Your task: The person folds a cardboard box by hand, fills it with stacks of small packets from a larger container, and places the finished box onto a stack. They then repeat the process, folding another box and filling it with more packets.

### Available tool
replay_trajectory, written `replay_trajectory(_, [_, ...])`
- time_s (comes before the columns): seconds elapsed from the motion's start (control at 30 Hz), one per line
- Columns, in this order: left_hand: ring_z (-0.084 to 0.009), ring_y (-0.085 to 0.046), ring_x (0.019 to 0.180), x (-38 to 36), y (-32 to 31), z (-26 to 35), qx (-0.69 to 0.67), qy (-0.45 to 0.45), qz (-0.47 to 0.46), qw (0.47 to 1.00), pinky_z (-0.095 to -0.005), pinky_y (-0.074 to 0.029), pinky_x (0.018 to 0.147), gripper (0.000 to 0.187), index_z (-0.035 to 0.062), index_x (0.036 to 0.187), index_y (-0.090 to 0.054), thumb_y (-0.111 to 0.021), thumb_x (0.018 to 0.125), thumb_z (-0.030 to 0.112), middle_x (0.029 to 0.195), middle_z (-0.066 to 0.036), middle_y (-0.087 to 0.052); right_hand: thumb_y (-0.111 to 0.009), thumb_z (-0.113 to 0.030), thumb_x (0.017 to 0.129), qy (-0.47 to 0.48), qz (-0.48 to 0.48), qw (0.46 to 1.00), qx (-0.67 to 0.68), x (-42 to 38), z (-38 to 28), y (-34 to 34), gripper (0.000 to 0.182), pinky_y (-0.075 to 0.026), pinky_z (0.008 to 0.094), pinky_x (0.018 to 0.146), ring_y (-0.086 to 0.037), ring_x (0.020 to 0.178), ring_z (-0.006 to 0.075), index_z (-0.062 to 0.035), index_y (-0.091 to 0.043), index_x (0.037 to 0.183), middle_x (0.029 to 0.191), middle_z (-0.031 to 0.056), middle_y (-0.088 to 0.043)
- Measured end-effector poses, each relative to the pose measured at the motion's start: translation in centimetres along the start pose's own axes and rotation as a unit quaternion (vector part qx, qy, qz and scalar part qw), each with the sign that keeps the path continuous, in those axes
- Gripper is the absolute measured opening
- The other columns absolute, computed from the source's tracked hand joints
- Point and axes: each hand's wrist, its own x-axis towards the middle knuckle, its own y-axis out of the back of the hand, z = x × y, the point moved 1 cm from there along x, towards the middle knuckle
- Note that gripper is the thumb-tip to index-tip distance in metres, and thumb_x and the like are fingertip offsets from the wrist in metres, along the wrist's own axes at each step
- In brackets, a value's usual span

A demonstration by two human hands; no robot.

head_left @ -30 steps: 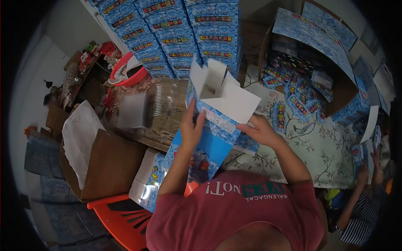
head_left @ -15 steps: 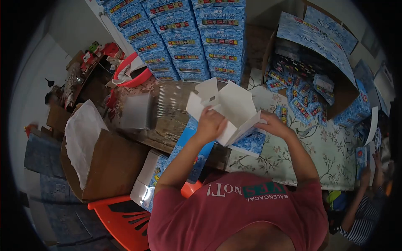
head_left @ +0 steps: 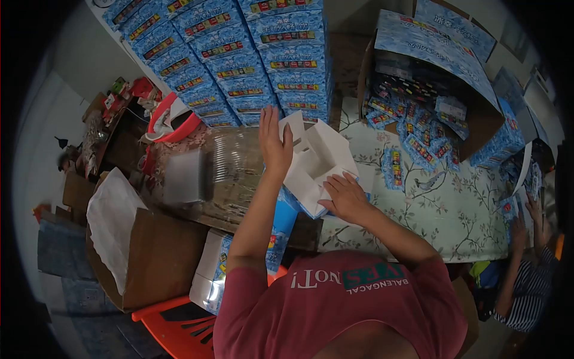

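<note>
An open carton [head_left: 339, 149] with a white inside and raised flaps sits on the table in front of me. My left hand [head_left: 275, 142] lies along the carton's left side, fingers stretched and pointing away from me, with the thumb at a flap. On the near right side, my right hand [head_left: 347, 197] rests flat with its fingers spread over a white panel. Under and beside the carton lie blue printed sheets of card [head_left: 283, 222], partly hidden by my left arm.
Stacked blue printed boxes [head_left: 230, 66] rise behind the carton. At right, a large open box [head_left: 487, 122] spills blue packets [head_left: 418, 149] onto the flowered tablecloth [head_left: 412, 221]. A brown carton [head_left: 164, 251] and an orange chair [head_left: 173, 317] are at left. Another person's hands [head_left: 526, 224] show far right.
My left hand has gone from inside the near edge to the carton's left side and straightened. My right hand has moved from the right edge onto the near panel. The view has shifted slightly.
</note>
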Motion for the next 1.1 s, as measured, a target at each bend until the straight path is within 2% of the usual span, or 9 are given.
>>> replay_trajectory(0.1, [-0.0328,-0.061,0.098,-0.3,0.6,-0.9,0.034,0.020,-0.098,0.994,-0.0409,-0.049,0.081,0.024,0.0026,0.103,-0.064,-0.054,0.081,-0.001,0.107,-0.016,-0.063,-0.064,-0.027,0.082,-0.012,-0.064,0.998,-0.005,0.4,0.4,0.1,0.037,-0.033,0.0444,0.101,-0.054,0.109,0.0299,-0.0001,-0.061,0.106,0.112,0.0169,-0.059])
replay_trajectory(0.3, [-0.0319,-0.062,0.092,-4.8,2.1,1.6,-0.090,-0.107,-0.267,0.954,-0.0379,-0.051,0.080,0.030,0.0054,0.097,-0.067,-0.056,0.071,-0.006,0.101,-0.014,-0.066,-0.049,-0.023,0.094,-0.126,0.328,0.911,0.218,1.0,5.2,4.9,0.030,-0.044,0.0309,0.089,-0.056,0.106,0.0231,-0.0018,-0.061,0.110,0.107,0.0138,-0.062])
replay_trajectory(0.37, [-0.0319,-0.063,0.091,-6.6,1.5,1.7,-0.098,-0.112,-0.300,0.942,-0.0383,-0.051,0.079,0.029,0.0050,0.093,-0.068,-0.055,0.071,-0.009,0.100,-0.015,-0.066,-0.044,-0.022,0.096,-0.235,0.158,0.786,0.549,3.9,7.5,4.2,0.033,-0.041,0.0275,0.090,-0.056,0.105,0.0235,-0.0027,-0.057,0.119,0.113,0.0129,-0.060])
replay_trajectory(0.5, [-0.0318,-0.062,0.089,-7.3,1.8,0.5,-0.089,-0.018,-0.368,0.925,-0.0375,-0.051,0.076,0.024,0.0030,0.093,-0.065,-0.058,0.072,-0.005,0.099,-0.014,-0.065,-0.042,-0.024,0.097,-0.220,-0.068,0.817,0.529,6.0,6.7,1.7,0.038,-0.039,0.0331,0.097,-0.049,0.116,0.0291,-0.0073,-0.047,0.131,0.129,0.0148,-0.050])
replay_trajectory(0.57, [-0.0310,-0.063,0.089,-7.7,3.2,-0.8,-0.116,0.052,-0.327,0.936,-0.0375,-0.050,0.075,0.020,0.0016,0.093,-0.063,-0.059,0.073,-0.002,0.100,-0.015,-0.064,-0.044,-0.022,0.096,0.013,-0.079,0.976,0.202,5.7,6.6,-1.2,0.042,-0.033,0.0396,0.104,-0.033,0.132,0.0301,-0.0135,-0.041,0.137,0.143,0.0152,-0.034])
replay_trajectory(0.7, [-0.0301,-0.055,0.103,-11.1,4.7,-2.5,-0.005,0.174,-0.101,0.980,-0.0344,-0.043,0.087,0.038,-0.0006,0.118,-0.050,-0.059,0.082,0.010,0.117,-0.020,-0.054,-0.049,-0.023,0.093,-0.029,-0.221,0.970,-0.099,5.4,2.6,0.2,0.046,-0.028,0.0430,0.107,-0.019,0.137,0.0369,-0.0218,-0.039,0.138,0.151,0.0080,-0.017])
replay_trajectory(0.77, [-0.0314,-0.050,0.111,-12.2,4.8,-2.7,0.060,0.193,-0.072,0.977,-0.0344,-0.040,0.093,0.049,-0.0017,0.129,-0.041,-0.057,0.086,0.014,0.125,-0.022,-0.048,-0.049,-0.028,0.093,-0.029,-0.224,0.970,-0.094,5.3,3.3,-0.9,0.047,-0.030,0.0435,0.107,-0.019,0.136,0.0402,-0.0240,-0.039,0.139,0.153,0.0048,-0.012])
replay_trajectory(0.83, [-0.0263,-0.046,0.116,-13.0,3.9,-3.2,-0.263,0.451,-0.111,0.846,-0.0342,-0.036,0.096,0.057,-0.0025,0.138,-0.025,-0.050,0.093,0.023,0.131,-0.020,-0.042,-0.051,-0.032,0.091,-0.050,-0.260,0.964,-0.004,5.9,3.5,0.0,0.049,-0.031,0.0447,0.106,-0.020,0.135,0.0397,-0.0253,-0.039,0.138,0.153,0.0032,-0.010])
replay_trajectory(1.1, [-0.0247,-0.044,0.118,-12.9,3.2,-2.5,-0.332,0.492,-0.074,0.802,-0.0328,-0.036,0.097,0.059,0.0002,0.141,-0.022,-0.045,0.096,0.031,0.133,-0.017,-0.040,-0.054,-0.033,0.089,-0.016,-0.347,0.936,-0.049,6.0,3.5,1.1,0.051,-0.030,0.0443,0.107,-0.023,0.134,0.0410,-0.0239,-0.040,0.137,0.153,0.0035,-0.010])
